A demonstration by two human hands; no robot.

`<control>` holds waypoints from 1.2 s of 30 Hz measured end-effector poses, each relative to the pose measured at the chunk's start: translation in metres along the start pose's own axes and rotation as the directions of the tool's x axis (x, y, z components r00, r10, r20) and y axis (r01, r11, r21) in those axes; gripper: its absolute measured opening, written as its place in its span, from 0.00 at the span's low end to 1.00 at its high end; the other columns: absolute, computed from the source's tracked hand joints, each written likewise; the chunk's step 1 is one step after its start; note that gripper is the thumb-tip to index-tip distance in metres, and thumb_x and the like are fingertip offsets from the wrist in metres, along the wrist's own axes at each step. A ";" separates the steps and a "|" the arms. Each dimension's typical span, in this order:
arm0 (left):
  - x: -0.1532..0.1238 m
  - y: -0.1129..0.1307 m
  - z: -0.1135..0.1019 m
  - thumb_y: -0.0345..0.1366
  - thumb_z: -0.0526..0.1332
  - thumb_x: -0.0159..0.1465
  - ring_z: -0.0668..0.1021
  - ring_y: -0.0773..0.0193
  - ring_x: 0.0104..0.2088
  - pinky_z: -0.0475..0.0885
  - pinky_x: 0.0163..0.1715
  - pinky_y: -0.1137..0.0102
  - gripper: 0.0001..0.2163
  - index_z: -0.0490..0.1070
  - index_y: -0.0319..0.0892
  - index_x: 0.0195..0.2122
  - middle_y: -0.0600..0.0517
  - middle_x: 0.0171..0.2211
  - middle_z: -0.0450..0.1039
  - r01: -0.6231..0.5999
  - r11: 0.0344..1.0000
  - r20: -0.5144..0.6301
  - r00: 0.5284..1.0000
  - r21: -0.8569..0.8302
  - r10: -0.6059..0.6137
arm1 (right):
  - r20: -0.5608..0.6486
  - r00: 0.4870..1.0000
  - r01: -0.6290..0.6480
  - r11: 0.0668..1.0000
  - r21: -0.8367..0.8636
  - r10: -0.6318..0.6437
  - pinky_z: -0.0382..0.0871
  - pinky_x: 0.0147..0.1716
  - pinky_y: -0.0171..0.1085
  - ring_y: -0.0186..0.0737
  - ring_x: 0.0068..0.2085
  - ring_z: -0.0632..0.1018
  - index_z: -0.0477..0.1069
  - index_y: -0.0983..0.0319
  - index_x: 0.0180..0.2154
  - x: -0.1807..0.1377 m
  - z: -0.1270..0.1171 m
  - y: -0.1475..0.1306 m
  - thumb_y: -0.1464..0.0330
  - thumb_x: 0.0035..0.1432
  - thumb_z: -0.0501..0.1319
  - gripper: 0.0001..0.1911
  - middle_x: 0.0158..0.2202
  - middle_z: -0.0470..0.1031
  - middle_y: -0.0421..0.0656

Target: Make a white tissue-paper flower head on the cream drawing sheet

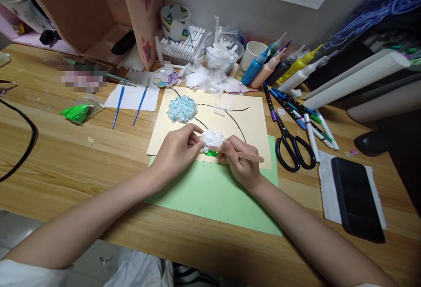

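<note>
My right hand (241, 160) is closed around a flat wooden craft stick (251, 157), its tip at the lower edge of a white paper flower (213, 138). The flower is a ruffled cluster of small paper pieces. My left hand (179, 147) curls at the flower's left side, with thumb and forefinger against its edge. A patch of green clay (211, 153) shows just below the flower. All this lies on a cream sheet (253, 138) with black drawn branches. Higher up on it sits a blue-and-white ruffled flower (182, 108), and loose white paper strips (224, 106) lie to the right.
A green sheet (213, 195) lies under the cream one. Black-handled scissors (292, 147), several markers (296, 114) and a black phone (357, 197) lie to the right. Paintbrushes (119, 105) and bagged green clay (77, 113) lie left; paint bottles (256, 65) and paper scraps (207, 76) are behind.
</note>
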State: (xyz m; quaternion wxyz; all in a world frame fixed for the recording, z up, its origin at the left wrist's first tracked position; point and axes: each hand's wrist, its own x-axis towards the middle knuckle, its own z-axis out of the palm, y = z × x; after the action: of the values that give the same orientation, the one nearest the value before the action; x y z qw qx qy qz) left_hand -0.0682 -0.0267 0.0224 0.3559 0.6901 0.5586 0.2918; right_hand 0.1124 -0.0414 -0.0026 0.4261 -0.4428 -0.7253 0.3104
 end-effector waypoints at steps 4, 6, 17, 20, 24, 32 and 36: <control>-0.001 0.004 0.000 0.33 0.60 0.58 0.77 0.66 0.30 0.71 0.30 0.73 0.10 0.69 0.42 0.42 0.54 0.28 0.74 0.031 0.998 0.008 1.000 -0.062 -0.031 | -0.019 0.995 -0.093 0.992 0.091 0.095 0.64 0.24 0.32 0.32 0.23 0.72 0.65 0.60 0.24 -0.001 0.002 0.000 0.63 0.64 0.51 0.17 0.20 0.69 0.38; -0.001 0.006 -0.001 0.35 0.59 0.60 0.77 0.66 0.28 0.71 0.29 0.73 0.09 0.69 0.43 0.42 0.54 0.28 0.74 0.064 0.993 -0.004 0.998 -0.102 -0.065 | -0.051 0.992 -0.102 0.979 0.176 0.113 0.64 0.23 0.32 0.32 0.23 0.72 0.66 0.61 0.24 -0.001 0.002 0.000 0.62 0.64 0.52 0.17 0.21 0.69 0.38; 0.034 0.010 -0.023 0.39 0.54 0.65 0.73 0.66 0.30 0.66 0.30 0.71 0.09 0.70 0.42 0.33 0.53 0.32 0.73 -0.111 0.976 -0.146 0.980 0.186 0.139 | -0.174 0.952 -0.137 0.857 0.497 0.253 0.62 0.19 0.29 0.29 0.20 0.69 0.66 0.62 0.24 0.001 0.002 0.002 0.59 0.65 0.49 0.21 0.19 0.66 0.37; 0.063 0.013 -0.019 0.36 0.58 0.62 0.73 0.60 0.38 0.66 0.33 0.68 0.05 0.72 0.41 0.34 0.49 0.35 0.72 -0.221 0.851 -0.041 0.961 0.476 0.273 | -0.182 0.938 -0.160 0.836 0.525 0.295 0.62 0.19 0.29 0.28 0.19 0.68 0.65 0.62 0.23 0.003 0.002 0.003 0.58 0.65 0.49 0.21 0.18 0.65 0.37; 0.097 0.016 0.000 0.34 0.61 0.59 0.70 0.54 0.41 0.65 0.34 0.66 0.06 0.73 0.40 0.37 0.45 0.38 0.71 -0.394 0.608 0.181 0.906 0.689 0.383 | -0.186 0.932 -0.162 0.819 0.551 0.310 0.61 0.18 0.29 0.28 0.19 0.67 0.64 0.62 0.23 0.004 0.003 0.003 0.57 0.64 0.49 0.22 0.18 0.64 0.36; 0.112 0.013 0.017 0.28 0.53 0.62 0.70 0.56 0.37 0.63 0.33 0.65 0.08 0.72 0.37 0.32 0.44 0.35 0.72 -0.510 0.504 0.311 0.848 0.697 0.429 | -0.176 0.964 -0.104 0.888 0.447 0.201 0.60 0.19 0.30 0.29 0.19 0.67 0.64 0.61 0.24 0.001 0.001 0.005 0.60 0.66 0.46 0.22 0.18 0.65 0.37; 0.105 0.011 0.013 0.28 0.53 0.63 0.70 0.57 0.38 0.64 0.35 0.66 0.07 0.71 0.38 0.34 0.46 0.36 0.72 -0.498 0.550 0.273 0.855 0.671 0.440 | -0.049 0.993 0.118 0.965 0.233 -0.109 0.62 0.23 0.33 0.32 0.23 0.68 0.65 0.61 0.24 -0.001 -0.002 0.002 0.63 0.66 0.46 0.20 0.19 0.67 0.39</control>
State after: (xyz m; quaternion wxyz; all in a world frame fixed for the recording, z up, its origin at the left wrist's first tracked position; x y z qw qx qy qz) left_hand -0.0300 0.0723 0.0245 -0.0152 0.9062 0.4088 0.1072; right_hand 0.1149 -0.0412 -0.0040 0.5054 -0.3523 -0.6999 0.3615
